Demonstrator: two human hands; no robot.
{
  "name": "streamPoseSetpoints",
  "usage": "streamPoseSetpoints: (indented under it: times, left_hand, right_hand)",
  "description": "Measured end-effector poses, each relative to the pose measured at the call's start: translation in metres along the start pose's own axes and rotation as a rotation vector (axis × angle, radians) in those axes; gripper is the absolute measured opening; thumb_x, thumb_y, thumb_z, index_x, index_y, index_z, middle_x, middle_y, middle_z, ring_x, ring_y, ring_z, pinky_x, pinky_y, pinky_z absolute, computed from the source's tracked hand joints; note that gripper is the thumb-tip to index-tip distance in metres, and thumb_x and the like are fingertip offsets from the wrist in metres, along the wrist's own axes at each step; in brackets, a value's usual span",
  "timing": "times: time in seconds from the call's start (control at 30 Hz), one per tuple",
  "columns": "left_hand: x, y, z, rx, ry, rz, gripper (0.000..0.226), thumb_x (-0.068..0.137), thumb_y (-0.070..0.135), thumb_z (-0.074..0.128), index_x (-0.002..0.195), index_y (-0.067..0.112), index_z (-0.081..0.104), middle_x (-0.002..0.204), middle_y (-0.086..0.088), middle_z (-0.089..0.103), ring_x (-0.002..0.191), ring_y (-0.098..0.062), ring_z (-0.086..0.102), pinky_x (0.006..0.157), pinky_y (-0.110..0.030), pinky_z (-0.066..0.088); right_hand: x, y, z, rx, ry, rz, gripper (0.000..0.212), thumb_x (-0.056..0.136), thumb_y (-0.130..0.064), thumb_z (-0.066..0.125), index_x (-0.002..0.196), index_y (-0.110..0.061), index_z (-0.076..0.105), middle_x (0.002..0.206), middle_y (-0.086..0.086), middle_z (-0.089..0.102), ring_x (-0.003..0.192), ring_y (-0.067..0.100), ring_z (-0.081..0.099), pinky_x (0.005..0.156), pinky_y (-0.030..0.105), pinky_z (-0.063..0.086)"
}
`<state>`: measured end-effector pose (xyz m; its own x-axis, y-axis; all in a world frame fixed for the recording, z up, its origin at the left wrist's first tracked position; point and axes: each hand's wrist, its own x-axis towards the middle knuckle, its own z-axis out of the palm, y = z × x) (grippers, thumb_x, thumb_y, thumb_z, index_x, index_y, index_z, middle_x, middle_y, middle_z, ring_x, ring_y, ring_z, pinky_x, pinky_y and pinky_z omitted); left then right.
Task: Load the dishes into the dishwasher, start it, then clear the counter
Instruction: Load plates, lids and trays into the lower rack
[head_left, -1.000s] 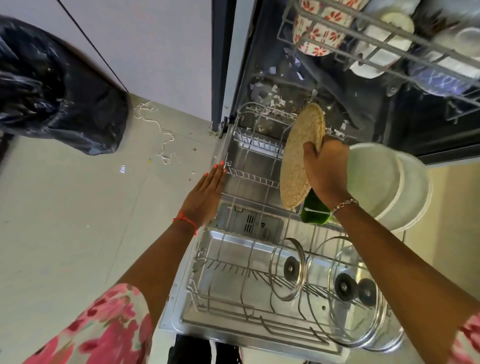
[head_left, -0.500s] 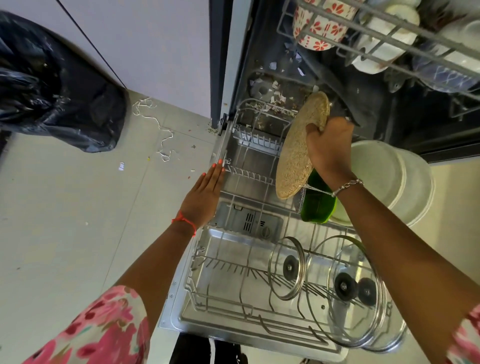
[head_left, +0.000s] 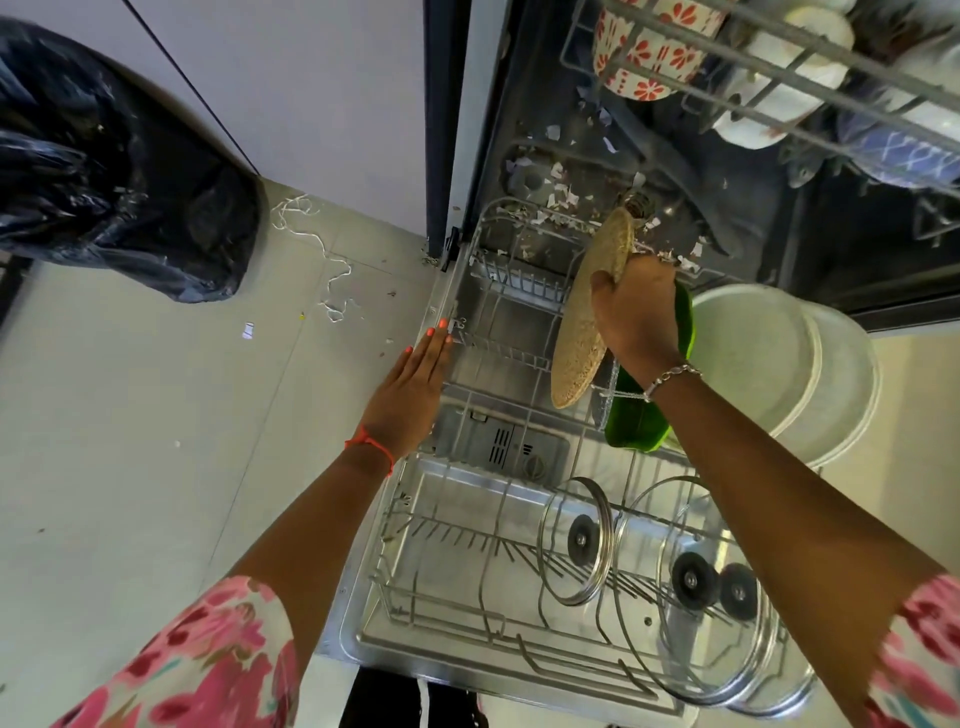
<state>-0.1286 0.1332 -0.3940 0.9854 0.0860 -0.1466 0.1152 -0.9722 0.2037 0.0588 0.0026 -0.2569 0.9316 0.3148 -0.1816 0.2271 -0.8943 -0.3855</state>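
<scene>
Gripping the mat (head_left: 582, 332), the right hand (head_left: 636, 312) held it upright over the rack (head_left: 519, 358), just left of a green dish (head_left: 639, 421) and white plates (head_left: 753, 358). The left hand (head_left: 410, 395), fingers straight, touched the rack's left rim. Glass lids (head_left: 576, 540) stood nearer; a black bag (head_left: 119, 171) lay far left.

Mat (head_left: 584, 332) seemingly in rack (head_left: 519, 281), left of dish (head_left: 640, 418)

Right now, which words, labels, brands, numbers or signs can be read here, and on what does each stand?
None can be read.
The grey detergent dispenser on the open steel dishwasher door bears small marks, too blurred to read.
The red-flowered white bowl shows only pattern.
</scene>
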Motion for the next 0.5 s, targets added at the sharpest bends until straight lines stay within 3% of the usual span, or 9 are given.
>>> streamPoseSetpoints:
  times: [0.07,0.17,0.37,0.5]
  left_hand:
    - [-0.001,0.0,0.0,-0.014,0.0,-0.006,0.076,0.075,-0.009,0.059,0.14,-0.004,0.019,0.147,-0.024,0.028,0.137,-0.034,0.026,0.107,-0.04,0.023]
    - [-0.001,-0.001,0.0,-0.009,-0.002,-0.002,0.078,0.074,-0.01,0.057,0.14,-0.004,0.017,0.148,-0.024,0.027,0.137,-0.033,0.023,0.107,-0.04,0.021]
    - [-0.001,0.0,0.001,-0.015,0.008,0.011,0.08,0.07,-0.008,0.062,0.139,-0.004,0.023,0.145,-0.025,0.033,0.133,-0.036,0.035,0.104,-0.041,0.026]
    - [-0.001,0.0,0.0,-0.018,0.006,0.006,0.077,0.069,-0.009,0.06,0.139,-0.006,0.029,0.146,-0.025,0.03,0.134,-0.036,0.032,0.105,-0.042,0.029]
  right_hand:
    - [0.001,0.0,-0.003,0.056,0.023,0.006,0.026,0.095,-0.018,0.046,0.101,0.006,0.054,0.1,0.017,0.053,0.098,0.028,0.05,0.078,0.032,0.039]
    - [0.004,0.002,-0.01,0.128,0.064,0.027,0.026,0.092,-0.017,0.049,0.07,-0.004,0.049,0.074,0.009,0.051,0.073,0.026,0.054,0.057,0.027,0.039]
    - [0.003,0.002,-0.013,0.147,0.087,0.003,0.018,0.093,-0.02,0.048,0.08,-0.008,0.046,0.085,0.01,0.05,0.078,0.024,0.05,0.065,0.028,0.041]
    - [0.006,0.008,-0.011,0.171,0.109,-0.034,0.021,0.092,-0.021,0.049,0.082,-0.003,0.054,0.084,0.014,0.056,0.071,0.025,0.054,0.048,0.017,0.031]
